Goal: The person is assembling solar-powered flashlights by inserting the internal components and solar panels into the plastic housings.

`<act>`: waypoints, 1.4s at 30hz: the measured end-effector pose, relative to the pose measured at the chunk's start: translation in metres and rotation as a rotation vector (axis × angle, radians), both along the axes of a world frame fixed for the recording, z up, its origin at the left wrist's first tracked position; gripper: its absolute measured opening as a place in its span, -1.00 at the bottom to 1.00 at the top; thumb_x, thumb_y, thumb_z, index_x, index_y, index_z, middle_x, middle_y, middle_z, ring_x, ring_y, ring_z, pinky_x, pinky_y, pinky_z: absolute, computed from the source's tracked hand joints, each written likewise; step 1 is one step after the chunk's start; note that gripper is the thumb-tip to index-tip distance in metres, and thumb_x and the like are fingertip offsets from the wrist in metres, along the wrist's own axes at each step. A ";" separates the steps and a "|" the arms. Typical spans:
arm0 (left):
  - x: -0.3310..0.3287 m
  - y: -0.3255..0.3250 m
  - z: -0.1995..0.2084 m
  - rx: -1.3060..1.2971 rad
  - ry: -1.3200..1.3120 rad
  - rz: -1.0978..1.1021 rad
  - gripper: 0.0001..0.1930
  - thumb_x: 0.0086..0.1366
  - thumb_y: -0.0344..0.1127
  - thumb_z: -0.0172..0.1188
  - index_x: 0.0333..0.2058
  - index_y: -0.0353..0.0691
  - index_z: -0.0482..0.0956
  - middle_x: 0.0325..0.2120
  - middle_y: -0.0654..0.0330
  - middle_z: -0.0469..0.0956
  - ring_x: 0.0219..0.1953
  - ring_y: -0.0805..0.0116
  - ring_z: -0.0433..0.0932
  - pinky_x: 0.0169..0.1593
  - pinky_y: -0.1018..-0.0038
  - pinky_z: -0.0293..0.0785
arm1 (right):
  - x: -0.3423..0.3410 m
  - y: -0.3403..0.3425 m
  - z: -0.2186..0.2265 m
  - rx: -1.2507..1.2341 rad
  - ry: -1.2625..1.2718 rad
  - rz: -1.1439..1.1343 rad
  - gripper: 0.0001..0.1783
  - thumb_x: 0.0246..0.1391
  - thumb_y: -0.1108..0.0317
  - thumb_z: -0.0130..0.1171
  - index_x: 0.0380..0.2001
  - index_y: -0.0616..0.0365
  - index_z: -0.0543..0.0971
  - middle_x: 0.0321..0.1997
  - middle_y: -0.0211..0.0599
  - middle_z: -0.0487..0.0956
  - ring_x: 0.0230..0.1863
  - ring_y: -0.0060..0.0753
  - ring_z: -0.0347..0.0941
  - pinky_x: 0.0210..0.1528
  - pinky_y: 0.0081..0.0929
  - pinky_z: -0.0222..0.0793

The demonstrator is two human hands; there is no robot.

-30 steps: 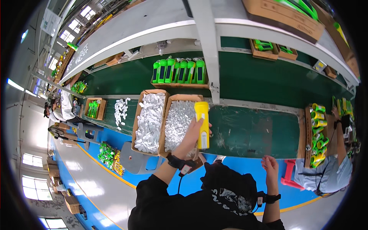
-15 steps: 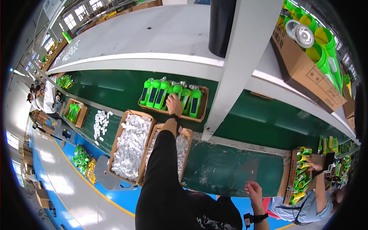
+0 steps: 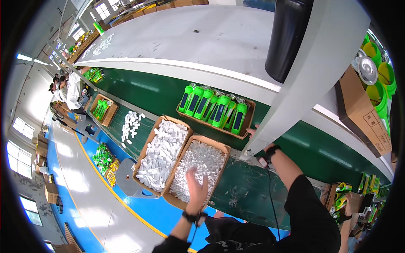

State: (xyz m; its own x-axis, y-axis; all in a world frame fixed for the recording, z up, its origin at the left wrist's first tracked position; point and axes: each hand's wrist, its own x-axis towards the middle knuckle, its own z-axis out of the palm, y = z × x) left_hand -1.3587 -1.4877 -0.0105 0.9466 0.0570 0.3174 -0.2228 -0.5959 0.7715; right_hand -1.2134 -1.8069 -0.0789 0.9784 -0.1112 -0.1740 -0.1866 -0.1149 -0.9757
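Note:
My left hand (image 3: 197, 187) hovers over a cardboard box of small clear plastic pieces (image 3: 198, 164), its thumb and fingers apart and nothing in them. My right arm reaches forward to the white post (image 3: 278, 97). Most of my right hand (image 3: 252, 132) is hidden behind that post; a few fingertips show at the right end of a shallow cardboard box (image 3: 241, 135). Whether they grip its edge cannot be made out. In that box stand green flashlights (image 3: 220, 111) with dark panels on their sides and clear heads, packed in a row.
A box of white plastic parts (image 3: 160, 154) adjoins the clear pieces, with loose white parts (image 3: 131, 125) farther left. A black cylinder (image 3: 289, 40) stands on the shelf above. At right are a carton of green lamp bodies (image 3: 365, 111) and a co-worker's hand (image 3: 348, 204).
My left hand has come back from the flashlights to above the clear pieces. My right hand has gone forward to the box's right end. The view has shifted, and the flashlights now stand uncovered.

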 end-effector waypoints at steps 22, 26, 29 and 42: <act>-0.236 0.074 -0.009 -0.031 0.618 0.205 -0.74 0.12 -0.42 0.16 -0.20 -0.35 0.41 -0.29 0.02 0.50 -0.36 0.23 0.53 -0.37 0.41 0.48 | -0.057 -0.129 -0.022 0.006 0.297 -0.309 -0.73 -0.10 0.68 -0.11 -0.24 0.49 0.39 -0.17 0.32 0.46 -0.23 0.27 0.51 -0.41 -0.03 0.62; -0.204 0.050 -0.028 -0.046 0.481 -0.010 -0.80 0.19 -0.40 0.11 -0.19 -0.29 0.46 -0.33 0.10 0.51 -0.34 0.32 0.50 -0.25 0.45 0.46 | -0.102 -0.142 -0.027 -0.407 0.386 -0.300 -0.71 -0.12 0.50 0.06 -0.27 0.45 0.46 -0.13 0.31 0.48 -0.05 0.18 0.46 -0.12 -0.20 0.48; -0.159 0.003 -0.025 0.016 0.313 -0.278 -0.78 0.16 -0.42 0.14 -0.21 -0.31 0.45 -0.32 0.05 0.50 -0.32 0.23 0.51 -0.26 0.37 0.46 | -0.139 -0.157 -0.032 -0.465 0.410 -0.347 -0.69 -0.14 0.45 0.09 -0.27 0.40 0.48 -0.17 0.28 0.51 -0.06 0.23 0.45 -0.10 -0.11 0.43; 0.043 -0.244 -0.010 0.071 -0.070 -0.708 -0.64 0.16 -0.45 0.12 -0.08 -0.41 0.28 -0.20 -0.14 0.32 -0.15 -0.08 0.35 -0.08 0.15 0.30 | -0.305 -0.104 -0.031 -0.253 0.438 -0.620 -0.67 -0.10 0.39 0.04 -0.28 0.45 0.43 -0.33 0.28 0.54 -0.18 0.27 0.48 -0.15 -0.03 0.45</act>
